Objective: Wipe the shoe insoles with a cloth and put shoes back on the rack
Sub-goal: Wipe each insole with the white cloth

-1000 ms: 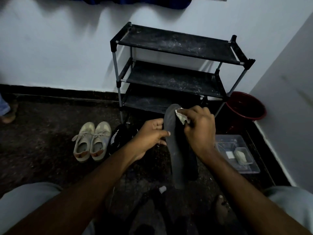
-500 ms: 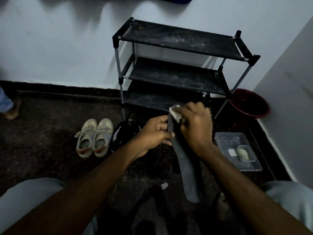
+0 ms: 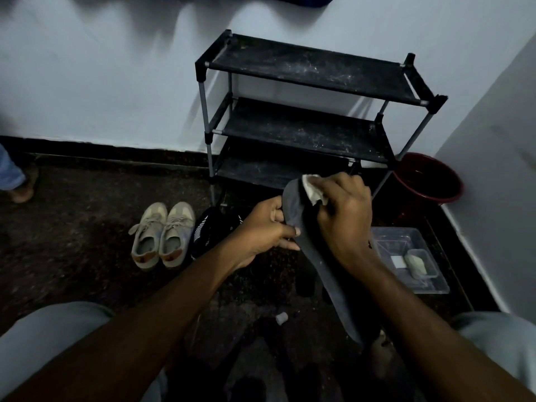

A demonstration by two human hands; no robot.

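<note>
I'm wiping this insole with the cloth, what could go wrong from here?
The left hand grips the insole only near its upper end, so the long free end may flex or slip under the right hand pressing the cloth. The rack shelves look dusty, so the shoes going back there might pick up dirt.

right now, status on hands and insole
Left hand grips long dark grey insole near its toe. Right hand presses small pale cloth on it. Beige sneakers on floor, not on black rack.
</note>
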